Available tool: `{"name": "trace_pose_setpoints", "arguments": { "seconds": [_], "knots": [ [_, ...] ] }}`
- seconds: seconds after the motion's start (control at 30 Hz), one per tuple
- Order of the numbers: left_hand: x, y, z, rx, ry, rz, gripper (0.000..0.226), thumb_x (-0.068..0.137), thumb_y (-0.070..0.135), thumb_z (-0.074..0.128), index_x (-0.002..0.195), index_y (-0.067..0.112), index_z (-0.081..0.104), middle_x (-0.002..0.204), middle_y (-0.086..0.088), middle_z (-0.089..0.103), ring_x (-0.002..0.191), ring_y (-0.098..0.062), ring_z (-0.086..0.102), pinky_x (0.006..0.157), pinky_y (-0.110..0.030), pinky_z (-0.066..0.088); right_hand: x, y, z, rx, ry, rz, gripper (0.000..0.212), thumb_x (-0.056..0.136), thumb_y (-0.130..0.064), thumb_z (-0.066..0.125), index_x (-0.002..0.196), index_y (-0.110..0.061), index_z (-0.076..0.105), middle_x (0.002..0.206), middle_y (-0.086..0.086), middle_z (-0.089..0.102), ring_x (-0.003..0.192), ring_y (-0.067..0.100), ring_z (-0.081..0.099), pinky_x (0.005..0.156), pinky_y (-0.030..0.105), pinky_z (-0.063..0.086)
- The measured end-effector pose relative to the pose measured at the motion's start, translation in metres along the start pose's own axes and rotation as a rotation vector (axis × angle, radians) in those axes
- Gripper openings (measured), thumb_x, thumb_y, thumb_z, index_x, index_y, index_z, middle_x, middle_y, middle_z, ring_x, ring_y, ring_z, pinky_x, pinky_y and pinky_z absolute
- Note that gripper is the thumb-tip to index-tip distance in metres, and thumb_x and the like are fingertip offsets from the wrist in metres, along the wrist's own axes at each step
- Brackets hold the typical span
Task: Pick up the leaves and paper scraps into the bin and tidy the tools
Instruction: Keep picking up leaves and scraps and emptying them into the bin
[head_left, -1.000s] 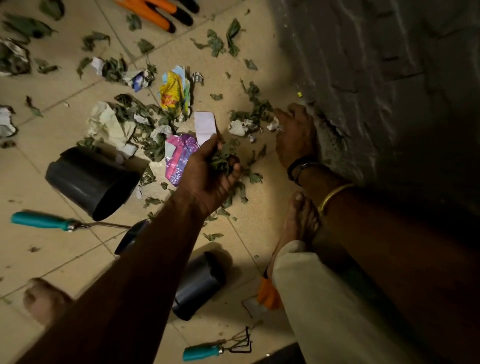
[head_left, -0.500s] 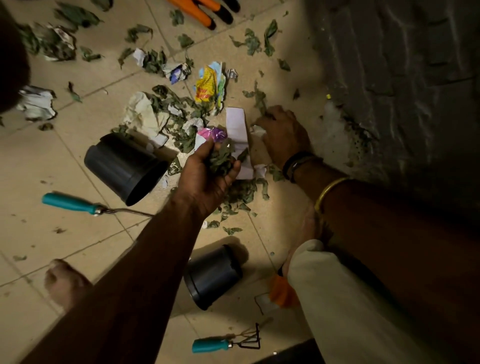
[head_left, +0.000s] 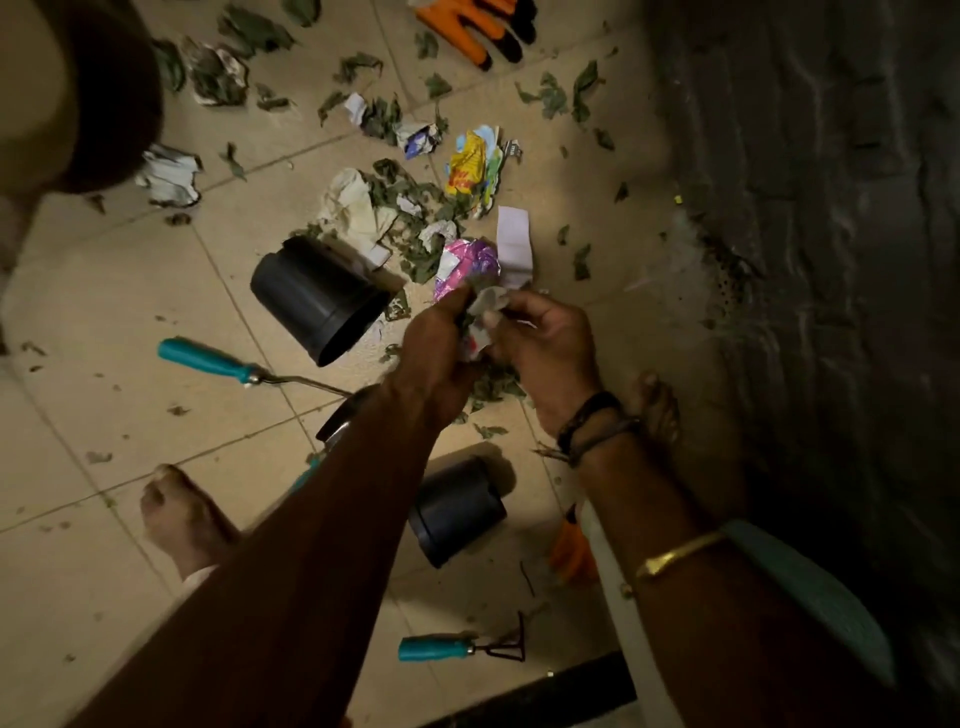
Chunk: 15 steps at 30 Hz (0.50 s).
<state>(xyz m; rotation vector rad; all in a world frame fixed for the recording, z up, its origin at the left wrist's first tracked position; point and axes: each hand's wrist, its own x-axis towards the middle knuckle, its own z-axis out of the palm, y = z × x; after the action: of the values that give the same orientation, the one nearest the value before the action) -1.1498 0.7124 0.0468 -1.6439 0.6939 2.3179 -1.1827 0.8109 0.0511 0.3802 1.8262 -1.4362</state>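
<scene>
Gripping one wad (head_left: 483, 325) of scraps and leaves, the left hand (head_left: 434, 358) and right hand (head_left: 553, 351) curl together above the floor (head_left: 156, 291), near a tipped pot (head_left: 317, 299).

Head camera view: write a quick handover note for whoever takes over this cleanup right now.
Left hand and right hand both grip one wad of leaves and paper above the floor.
No bin identifiable in view.
On the tiles: yellow wrapper, pink wrapper, white slip, loose leaves.
Untidied: trowel, hand rake, orange gloves. The far black pot and near black pot lie tipped.
</scene>
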Motion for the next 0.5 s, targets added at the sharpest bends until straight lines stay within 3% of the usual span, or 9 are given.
{"name": "trace_pose_setpoints", "arguments": {
  "seconds": [0.07, 0.17, 0.27, 0.33, 0.4, 0.5],
  "knots": [
    [-0.006, -0.001, -0.008, 0.036, -0.022, 0.010, 0.033, 0.102, 0.035, 0.048, 0.108, 0.011, 0.071, 0.094, -0.006, 0.074, 0.084, -0.018, 0.069, 0.068, -0.027, 0.054, -0.006, 0.001, 0.015, -0.270, 0.041, -0.118, 0.018, 0.089, -0.010, 0.072, 0.106, -0.012, 0.075, 0.099, 0.003, 0.076, 0.091, 0.015, 0.071, 0.082, 0.039, 0.061],
    [-0.012, -0.005, -0.026, 0.113, -0.051, 0.046, 0.038, 0.101, 0.038, 0.051, 0.118, 0.009, 0.069, 0.110, -0.012, 0.072, 0.099, -0.025, 0.066, 0.085, -0.036, 0.053, -0.009, -0.007, 0.024, -0.553, 0.106, -0.265, 0.017, 0.084, -0.009, 0.073, 0.097, -0.021, 0.075, 0.090, -0.007, 0.074, 0.082, 0.006, 0.068, 0.073, 0.026, 0.059],
    [-0.012, -0.005, -0.043, 0.054, 0.017, 0.087, 0.028, 0.100, 0.023, 0.056, 0.121, 0.006, 0.066, 0.109, -0.009, 0.073, 0.092, -0.019, 0.068, 0.075, -0.029, 0.057, -0.002, -0.012, 0.022, -0.367, -0.044, -0.094, 0.026, 0.085, -0.001, 0.070, 0.099, -0.021, 0.073, 0.096, -0.007, 0.073, 0.088, 0.006, 0.068, 0.075, 0.026, 0.061],
    [-0.007, -0.003, -0.054, -0.007, 0.071, 0.085, 0.031, 0.098, 0.016, 0.059, 0.126, 0.004, 0.063, 0.116, -0.009, 0.072, 0.100, -0.020, 0.070, 0.077, -0.029, 0.058, 0.017, -0.007, 0.016, -0.318, 0.057, -0.007, 0.025, 0.087, -0.004, 0.067, 0.103, -0.023, 0.072, 0.103, -0.005, 0.073, 0.092, 0.008, 0.068, 0.082, 0.034, 0.061],
    [0.000, -0.002, -0.064, -0.023, 0.109, 0.078, 0.031, 0.097, 0.016, 0.059, 0.127, 0.007, 0.064, 0.119, -0.009, 0.072, 0.111, -0.024, 0.068, 0.086, -0.034, 0.058, 0.046, 0.004, 0.005, -0.501, 0.211, 0.015, 0.030, 0.086, -0.016, 0.069, 0.116, -0.023, 0.070, 0.115, -0.003, 0.070, 0.102, 0.014, 0.065, 0.093, 0.039, 0.057],
    [0.008, -0.001, -0.074, -0.048, 0.136, 0.074, 0.031, 0.097, 0.015, 0.060, 0.127, 0.006, 0.062, 0.121, -0.011, 0.070, 0.114, -0.027, 0.066, 0.093, -0.037, 0.057, 0.084, 0.020, 0.003, -0.717, 0.187, 0.074, 0.074, 0.078, -0.051, 0.076, 0.142, -0.024, 0.052, 0.142, 0.005, 0.055, 0.129, 0.027, 0.051, 0.106, 0.041, 0.046]
  ]
}}
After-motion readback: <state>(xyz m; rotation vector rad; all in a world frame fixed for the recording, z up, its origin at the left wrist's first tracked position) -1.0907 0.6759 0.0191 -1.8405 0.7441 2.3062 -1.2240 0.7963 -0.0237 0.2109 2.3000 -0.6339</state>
